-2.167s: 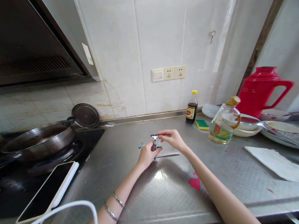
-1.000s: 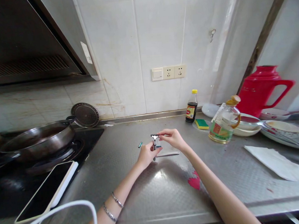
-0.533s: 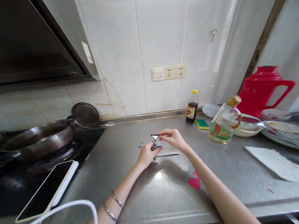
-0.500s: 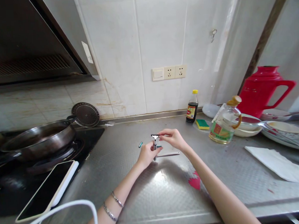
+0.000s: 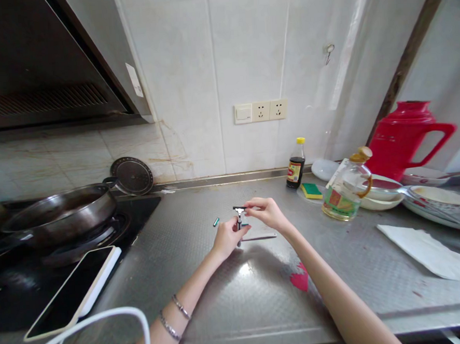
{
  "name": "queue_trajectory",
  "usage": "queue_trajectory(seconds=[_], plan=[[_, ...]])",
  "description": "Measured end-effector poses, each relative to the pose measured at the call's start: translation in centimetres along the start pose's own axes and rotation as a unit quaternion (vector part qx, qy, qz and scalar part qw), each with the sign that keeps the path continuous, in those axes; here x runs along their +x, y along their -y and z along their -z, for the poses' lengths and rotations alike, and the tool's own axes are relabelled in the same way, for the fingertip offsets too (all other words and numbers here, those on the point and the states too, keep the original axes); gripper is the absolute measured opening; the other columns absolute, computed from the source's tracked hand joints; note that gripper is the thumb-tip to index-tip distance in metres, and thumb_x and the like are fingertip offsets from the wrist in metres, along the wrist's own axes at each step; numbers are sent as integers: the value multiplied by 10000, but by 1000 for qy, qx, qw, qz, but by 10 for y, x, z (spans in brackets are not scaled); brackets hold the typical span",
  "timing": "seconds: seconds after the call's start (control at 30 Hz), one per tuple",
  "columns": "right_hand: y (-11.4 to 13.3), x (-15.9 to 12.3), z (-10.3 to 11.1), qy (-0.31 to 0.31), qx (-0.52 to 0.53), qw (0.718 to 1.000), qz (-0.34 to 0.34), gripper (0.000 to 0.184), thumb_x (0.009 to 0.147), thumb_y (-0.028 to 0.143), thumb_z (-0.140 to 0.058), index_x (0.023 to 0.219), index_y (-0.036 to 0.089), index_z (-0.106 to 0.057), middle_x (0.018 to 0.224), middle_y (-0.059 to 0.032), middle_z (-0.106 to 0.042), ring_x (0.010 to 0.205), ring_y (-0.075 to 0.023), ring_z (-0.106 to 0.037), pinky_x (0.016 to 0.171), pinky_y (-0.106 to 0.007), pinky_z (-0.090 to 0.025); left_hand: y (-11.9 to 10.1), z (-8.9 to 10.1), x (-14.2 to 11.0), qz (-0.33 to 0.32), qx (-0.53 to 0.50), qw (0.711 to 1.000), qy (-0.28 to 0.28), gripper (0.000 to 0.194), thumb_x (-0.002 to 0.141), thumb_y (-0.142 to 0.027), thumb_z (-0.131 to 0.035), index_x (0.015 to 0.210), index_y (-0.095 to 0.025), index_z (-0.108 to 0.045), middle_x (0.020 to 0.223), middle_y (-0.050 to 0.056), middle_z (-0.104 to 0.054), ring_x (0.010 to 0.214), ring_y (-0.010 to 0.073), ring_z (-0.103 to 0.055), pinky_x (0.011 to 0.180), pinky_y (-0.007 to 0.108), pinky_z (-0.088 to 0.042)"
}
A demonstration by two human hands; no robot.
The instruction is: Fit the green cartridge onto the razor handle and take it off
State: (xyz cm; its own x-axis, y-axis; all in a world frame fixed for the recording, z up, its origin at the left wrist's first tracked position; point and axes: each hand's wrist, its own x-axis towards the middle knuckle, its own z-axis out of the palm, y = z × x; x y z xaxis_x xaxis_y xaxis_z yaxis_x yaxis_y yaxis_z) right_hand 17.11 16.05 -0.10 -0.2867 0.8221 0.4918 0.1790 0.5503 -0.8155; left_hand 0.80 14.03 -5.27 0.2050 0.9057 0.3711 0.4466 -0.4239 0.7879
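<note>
A razor [image 5: 239,219] stands nearly upright, head up, above the steel counter. My left hand [image 5: 226,236] is closed round its handle, thumb against it. The fingertips of my right hand [image 5: 266,211] pinch the right end of the dark blade head at the top. Just behind my left thumb shows a small teal-and-dark piece [image 5: 244,225], partly hidden, like a blade cartridge. Left of the hands lies a small teal-and-black cartridge [image 5: 216,222] on the counter. A thin, flat grey strip [image 5: 262,236] lies behind my left hand, its left end hidden.
At left, a phone [image 5: 72,296] with a white cable [image 5: 117,313] lies by the stove, with a pan [image 5: 64,213] behind. On the right are a sauce bottle [image 5: 295,165], a sponge [image 5: 311,191], an oil jug [image 5: 343,199], a red thermos [image 5: 399,141], dishes and a white cloth [image 5: 427,251].
</note>
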Motion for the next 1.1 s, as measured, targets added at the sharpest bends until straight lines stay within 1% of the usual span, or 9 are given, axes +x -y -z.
queue_trajectory(seconds=[0.17,0.3,0.4,0.53,0.63,0.73,0.83,0.93,1.1], plan=[[-4,1,-3,-7,30,999,-15,213,710,310,-614,838,177,-719,829,-65,-686,760,-192,-637,670,-302,-546,2,1,1,-1,-14,1000,2,324,749,-461,-574,847,-153,-595,529,-21,-566,465,125,-542,491,216,-373],[-7,1,-2,-12,39,999,-33,394,688,320,-652,1048,160,-664,838,-67,-696,710,-171,-637,681,-318,-541,1,5,3,10,-36,999,19,325,753,-468,-569,839,-155,-572,549,-14,-592,487,135,-573,510,224,-409],[-9,2,0,-18,48,998,-41,451,699,347,-647,1101,145,-628,854,-76,-690,702,-162,-622,613,-289,-535,1,8,7,25,-70,997,24,354,779,-449,-546,980,-158,-541,669,20,-659,562,156,-625,545,238,-445],[-14,2,-2,-15,36,997,-73,376,729,401,-601,963,115,-663,746,-74,-673,640,-154,-600,488,-233,-489,2,15,15,47,-155,987,-6,409,838,-403,-475,1161,-155,-437,958,101,-677,784,183,-667,674,268,-484],[-16,-1,-9,19,-50,997,-61,328,756,422,-567,830,121,-675,634,-41,-632,542,-117,-543,452,-201,-414,3,24,20,96,-241,966,-4,418,867,-362,-435,1218,-143,-385,1062,137,-645,906,200,-644,757,303,-484],[-12,-6,-18,56,-166,985,-7,307,769,418,-561,711,136,-667,553,-9,-584,512,-91,-494,487,-191,-350,2,31,21,146,-301,942,19,457,871,-343,-436,1268,-133,-352,1047,142,-652,927,207,-633,795,330,-479],[-6,-10,-28,99,-248,964,9,336,781,425,-543,638,138,-642,510,6,-557,469,-72,-449,480,-193,-283,0,35,19,178,-328,927,29,476,867,-313,-450,1285,-115,-339,1014,146,-663,909,204,-634,804,329,-472],[-2,-14,-38,129,-298,946,8,333,781,418,-537,611,146,-625,528,3,-571,469,-69,-440,483,-198,-251,-2,34,19,196,-342,918,36,456,871,-284,-440,1279,-105,-346,959,140,-678,868,199,-643,783,318,-473],[-2,-17,-51,131,-338,932,4,282,781,339,-516,591,151,-607,541,-15,-582,487,-83,-432,481,-208,-222,-4,32,17,206,-341,917,33,444,863,-295,-457,1263,-122,-376,874,105,-692,769,177,-656,709,280,-479]])
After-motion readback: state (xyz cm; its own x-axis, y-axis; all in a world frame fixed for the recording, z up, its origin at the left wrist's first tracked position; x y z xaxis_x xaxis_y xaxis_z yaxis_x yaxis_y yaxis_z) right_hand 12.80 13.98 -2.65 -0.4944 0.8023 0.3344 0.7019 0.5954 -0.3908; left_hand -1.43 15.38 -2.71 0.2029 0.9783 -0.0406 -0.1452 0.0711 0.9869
